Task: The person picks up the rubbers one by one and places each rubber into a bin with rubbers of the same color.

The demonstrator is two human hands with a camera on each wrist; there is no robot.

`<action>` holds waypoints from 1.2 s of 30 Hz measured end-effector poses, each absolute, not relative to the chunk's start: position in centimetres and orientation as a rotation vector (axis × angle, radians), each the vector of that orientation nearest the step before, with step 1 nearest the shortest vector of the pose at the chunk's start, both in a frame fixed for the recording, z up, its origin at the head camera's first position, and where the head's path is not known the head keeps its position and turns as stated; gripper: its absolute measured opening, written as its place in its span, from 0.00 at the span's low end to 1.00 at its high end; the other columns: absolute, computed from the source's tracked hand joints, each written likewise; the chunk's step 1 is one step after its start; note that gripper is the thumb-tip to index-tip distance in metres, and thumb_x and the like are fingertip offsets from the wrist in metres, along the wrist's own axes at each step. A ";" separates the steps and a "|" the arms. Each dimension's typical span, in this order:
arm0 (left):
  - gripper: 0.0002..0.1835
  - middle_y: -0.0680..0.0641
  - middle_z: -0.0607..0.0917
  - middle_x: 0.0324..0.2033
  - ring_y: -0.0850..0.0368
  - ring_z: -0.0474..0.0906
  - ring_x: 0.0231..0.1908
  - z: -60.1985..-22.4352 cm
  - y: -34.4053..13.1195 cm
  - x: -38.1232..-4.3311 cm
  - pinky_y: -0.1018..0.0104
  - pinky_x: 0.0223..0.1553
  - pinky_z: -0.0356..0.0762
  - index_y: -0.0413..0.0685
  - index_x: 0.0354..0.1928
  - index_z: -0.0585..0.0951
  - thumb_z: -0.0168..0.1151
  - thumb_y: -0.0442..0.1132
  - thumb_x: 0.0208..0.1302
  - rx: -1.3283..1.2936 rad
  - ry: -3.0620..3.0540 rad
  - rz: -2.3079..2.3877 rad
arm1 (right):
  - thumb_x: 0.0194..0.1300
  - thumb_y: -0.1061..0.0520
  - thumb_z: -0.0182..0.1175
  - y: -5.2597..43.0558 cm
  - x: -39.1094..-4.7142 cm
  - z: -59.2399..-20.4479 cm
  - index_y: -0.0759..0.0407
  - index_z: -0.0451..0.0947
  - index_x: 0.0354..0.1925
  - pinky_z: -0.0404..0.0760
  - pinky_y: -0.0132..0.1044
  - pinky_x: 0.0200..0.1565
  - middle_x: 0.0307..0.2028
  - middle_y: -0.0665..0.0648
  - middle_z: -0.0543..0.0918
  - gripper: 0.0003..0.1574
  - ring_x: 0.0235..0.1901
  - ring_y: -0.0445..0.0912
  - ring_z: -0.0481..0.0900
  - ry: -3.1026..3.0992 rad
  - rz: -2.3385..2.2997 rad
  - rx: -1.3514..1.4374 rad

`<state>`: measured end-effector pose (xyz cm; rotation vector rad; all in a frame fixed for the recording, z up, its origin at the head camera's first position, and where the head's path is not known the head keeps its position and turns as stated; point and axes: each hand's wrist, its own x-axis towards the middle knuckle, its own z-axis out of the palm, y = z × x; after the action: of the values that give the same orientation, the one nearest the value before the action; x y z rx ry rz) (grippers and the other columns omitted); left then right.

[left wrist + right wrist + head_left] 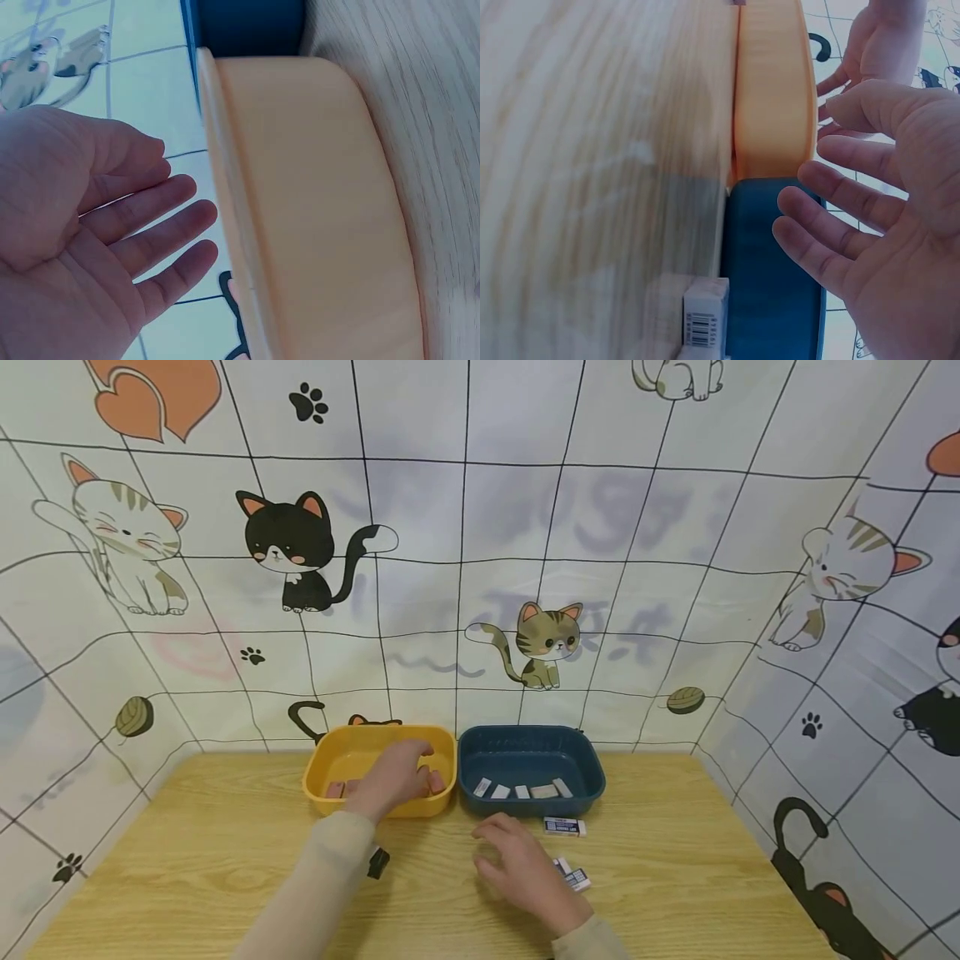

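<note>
- Nearest of all, the person's right hand (525,872) hovers low over the wooden table (187,860), near its front edge, with the fingers spread and loose, gripping nothing.
- Just to the right of that hand lies a small white eraser (576,878) with a printed sleeve, partly hidden by the hand; whether the hand touches it, I cannot tell.
- A second white eraser (564,827) lies a little farther off, just in front of the blue tray (592,772).
- The blue tray stands at the far side of the table, right of centre, and holds a row of pale eraser pieces (525,791).
- The yellow tray (318,768) stands touching it on the left.
- The left hand (397,777) reaches over the yellow tray's near wall; the wrist view shows its palm open and fingers (161,236) straight, holding nothing.
- Pinkish blocks (335,789) lie in the yellow tray beside that hand, though they are too blurred to name with any confidence.
- A small black object (378,862) sits on the table beside the left forearm.
</note>
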<state>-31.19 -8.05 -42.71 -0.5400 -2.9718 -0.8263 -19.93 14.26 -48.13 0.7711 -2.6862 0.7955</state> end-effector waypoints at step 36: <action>0.11 0.47 0.85 0.44 0.51 0.81 0.44 -43.4 -7.6 -23.7 0.51 0.54 0.81 0.41 0.46 0.83 0.71 0.30 0.62 -0.862 -2.561 -0.687 | 0.60 0.62 0.70 18.7 -19.9 -46.0 0.64 0.85 0.48 0.82 0.55 0.51 0.47 0.60 0.85 0.16 0.50 0.59 0.83 -2.834 0.754 0.329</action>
<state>-23.74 -7.64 -43.36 -0.8622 -2.5606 -0.6871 -19.86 18.72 -45.98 0.3288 -2.8340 0.7539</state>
